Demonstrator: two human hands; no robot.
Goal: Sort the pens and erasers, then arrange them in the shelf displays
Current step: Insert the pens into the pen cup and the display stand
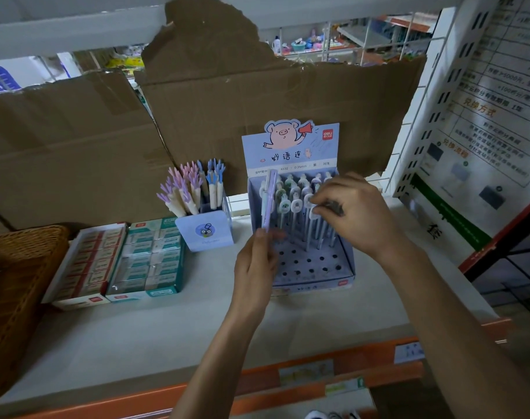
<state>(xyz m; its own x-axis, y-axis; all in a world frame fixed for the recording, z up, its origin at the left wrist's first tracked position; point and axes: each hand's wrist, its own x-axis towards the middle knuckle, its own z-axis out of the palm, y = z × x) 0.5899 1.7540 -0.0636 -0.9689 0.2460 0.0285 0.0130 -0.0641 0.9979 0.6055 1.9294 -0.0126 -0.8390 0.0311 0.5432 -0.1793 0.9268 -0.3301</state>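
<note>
Nearest the viewer, a lilac pen (268, 201) is pinched upright by its lower end in the left hand (254, 261). Just right of that grip, a white-topped pen (313, 211) standing in the blue display box (312, 284) is pinched by the curled right hand (357, 213). Well left of both grips, eraser boxes (118, 258) are set side by side.

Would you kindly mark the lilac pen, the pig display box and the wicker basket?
lilac pen (268, 201): head view, barrel.
pig display box (291, 155): head view, header card.
wicker basket (27, 237): head view, rim.
</note>
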